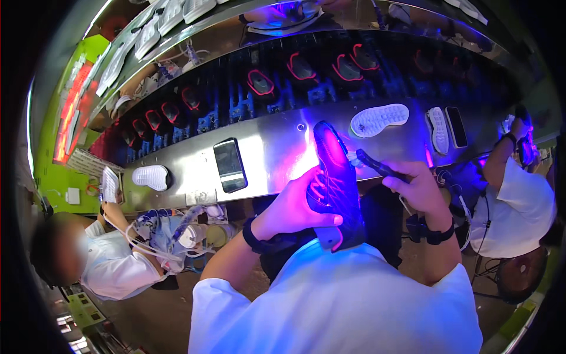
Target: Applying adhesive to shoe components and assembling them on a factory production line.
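Observation:
A dark shoe upper (342, 177) stands toe up in front of me, lit blue and pink. My left hand (300, 203) is closed round its left side and lower part. In my right hand (415, 187) is a dark-handled brush (377, 164), gripped between thumb and fingers. The pale bristles touch or nearly touch the right edge of the shoe upper near the toe. Just beyond, on the metal bench, lies a white shoe sole (380, 120).
The metal bench (271, 147) carries a black phone (230, 165), another phone (456, 127), a narrow white sole (437, 130) and a left-hand sole (151, 177). Behind it, dark shoe uppers stand on a rack (242, 107). Co-workers sit at left (118, 259) and right (522, 206).

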Demonstrator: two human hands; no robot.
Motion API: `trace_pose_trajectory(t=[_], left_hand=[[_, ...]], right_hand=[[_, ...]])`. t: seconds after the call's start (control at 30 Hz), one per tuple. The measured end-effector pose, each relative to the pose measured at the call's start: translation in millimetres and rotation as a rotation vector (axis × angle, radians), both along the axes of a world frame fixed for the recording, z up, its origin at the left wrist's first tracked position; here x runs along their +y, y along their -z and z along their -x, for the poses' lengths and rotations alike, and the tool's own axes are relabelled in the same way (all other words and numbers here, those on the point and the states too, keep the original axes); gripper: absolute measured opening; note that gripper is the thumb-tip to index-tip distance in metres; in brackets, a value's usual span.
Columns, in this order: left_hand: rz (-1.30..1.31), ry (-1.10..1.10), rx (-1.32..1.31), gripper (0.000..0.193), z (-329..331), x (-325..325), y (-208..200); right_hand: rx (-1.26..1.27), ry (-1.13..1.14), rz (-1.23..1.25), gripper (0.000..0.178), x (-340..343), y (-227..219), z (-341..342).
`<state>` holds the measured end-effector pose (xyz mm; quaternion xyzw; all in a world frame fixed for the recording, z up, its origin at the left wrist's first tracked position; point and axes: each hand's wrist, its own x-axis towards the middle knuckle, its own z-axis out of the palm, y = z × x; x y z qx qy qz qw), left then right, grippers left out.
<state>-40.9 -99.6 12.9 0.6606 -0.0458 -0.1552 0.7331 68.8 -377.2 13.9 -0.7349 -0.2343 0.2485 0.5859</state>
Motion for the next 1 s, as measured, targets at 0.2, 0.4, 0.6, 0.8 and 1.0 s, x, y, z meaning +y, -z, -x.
trace_pose_trajectory(t=[0.2,0.4,0.6,0.8,1.0], left_hand=[[0.053,-0.061,0.223,0.078,-9,-14,8],[0.082,-0.14,0.287,0.073,-20,-22,27],[0.093,-0.148,0.309,0.066,-30,-27,16],[-0.005,-0.236,0.216,0.06,-26,-14,5],[0.045,-0.391,0.227,0.051,-8,3,13]], right_hand=[[0.097,0.106,-0.014,0.036,-8,40,16],[0.051,0.106,0.087,0.035,-45,53,49],[0.324,0.149,0.129,0.035,-37,29,27],[0.236,-0.117,0.178,0.036,-61,9,14],[0.149,-0.109,0.263,0.036,-55,7,34]])
